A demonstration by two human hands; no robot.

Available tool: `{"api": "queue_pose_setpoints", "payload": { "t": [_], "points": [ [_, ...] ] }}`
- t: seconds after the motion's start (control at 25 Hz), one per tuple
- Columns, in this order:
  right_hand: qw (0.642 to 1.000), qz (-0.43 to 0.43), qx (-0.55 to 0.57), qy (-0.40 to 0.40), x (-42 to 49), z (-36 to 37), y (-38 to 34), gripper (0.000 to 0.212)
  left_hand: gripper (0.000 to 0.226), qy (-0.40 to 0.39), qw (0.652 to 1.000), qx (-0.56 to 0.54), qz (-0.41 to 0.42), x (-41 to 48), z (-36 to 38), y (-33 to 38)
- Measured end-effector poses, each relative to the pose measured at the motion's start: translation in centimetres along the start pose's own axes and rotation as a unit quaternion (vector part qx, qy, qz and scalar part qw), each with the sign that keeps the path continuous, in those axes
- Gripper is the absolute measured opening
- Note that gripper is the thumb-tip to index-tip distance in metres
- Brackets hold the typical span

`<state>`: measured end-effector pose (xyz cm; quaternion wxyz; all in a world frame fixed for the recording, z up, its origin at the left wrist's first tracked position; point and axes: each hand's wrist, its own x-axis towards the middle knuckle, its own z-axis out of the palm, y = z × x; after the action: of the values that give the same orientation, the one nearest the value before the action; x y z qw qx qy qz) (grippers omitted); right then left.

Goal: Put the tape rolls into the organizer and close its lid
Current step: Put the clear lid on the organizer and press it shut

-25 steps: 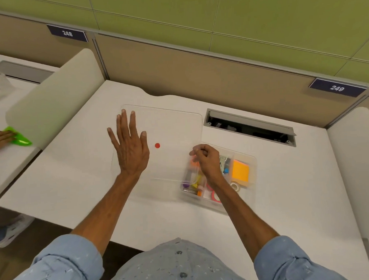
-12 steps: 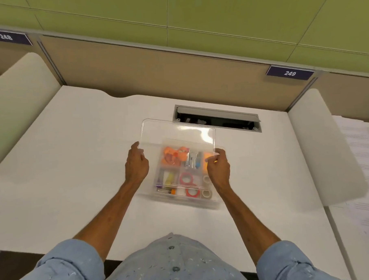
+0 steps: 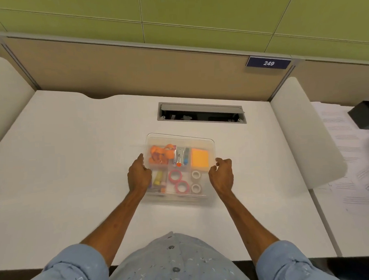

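Observation:
The clear plastic organizer (image 3: 183,200) sits mid-desk, and its transparent lid (image 3: 200,141) lies flat over it. Through the lid I see two pink tape rolls (image 3: 175,175) in the front middle compartment. Two small white tape rolls (image 3: 195,175) lie in the compartment to their right. My left hand (image 3: 138,177) grips the lid's left edge, thumb on top. At the right edge my right hand (image 3: 221,176) pinches the lid with curled fingers.
Orange scissors (image 3: 159,154), a stapler (image 3: 180,155) and an orange sticky-note pad (image 3: 199,157) fill the organizer's back compartments. A cable slot (image 3: 201,113) lies behind it. White dividers (image 3: 306,134) flank the desk, with papers (image 3: 354,174) and a black box (image 3: 366,115) on the neighbouring desk.
I took the lid from the desk on the left, held it tilted over the organizer in both hands, and it has come down flat onto the box.

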<state>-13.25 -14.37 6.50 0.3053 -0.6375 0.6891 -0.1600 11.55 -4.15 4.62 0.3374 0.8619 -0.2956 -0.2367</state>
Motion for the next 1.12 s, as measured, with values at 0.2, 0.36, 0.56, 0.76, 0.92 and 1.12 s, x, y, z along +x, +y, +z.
{"api": "queue_pose_setpoints", "payload": {
  "t": [0.2, 0.36, 0.56, 0.76, 0.92, 1.12],
  "points": [
    [1.0, 0.011, 0.005, -0.02, 0.1, -0.2, 0.5, 0.044, 0.049, -0.001, 1.0, -0.001, 0.024, -0.5, 0.3, 0.5],
    [1.0, 0.008, 0.002, -0.027, 0.2, 0.3, 0.5, 0.044, 0.042, 0.002, 1.0, 0.0, 0.031, 0.0, 0.0, 0.6],
    [1.0, 0.009, 0.0, -0.027, 0.6, 0.4, 0.2, 0.042, 0.044, -0.008, 1.0, 0.005, 0.018, 1.3, -0.3, 0.1],
    [1.0, 0.005, -0.01, -0.023, 0.6, 0.6, 0.2, 0.04, 0.037, -0.012, 1.0, -0.009, -0.016, 1.8, 0.0, -0.8],
    [0.999, 0.001, -0.019, -0.03, 0.7, 0.6, 0.5, 0.041, 0.036, -0.024, 1.0, -0.001, -0.008, 1.8, 0.1, -1.0],
    [0.998, -0.004, -0.039, -0.046, 0.6, 0.8, 0.9, 0.048, 0.043, -0.038, 0.999, 0.02, 0.012, 1.0, 0.5, -1.3]
  ]
}}
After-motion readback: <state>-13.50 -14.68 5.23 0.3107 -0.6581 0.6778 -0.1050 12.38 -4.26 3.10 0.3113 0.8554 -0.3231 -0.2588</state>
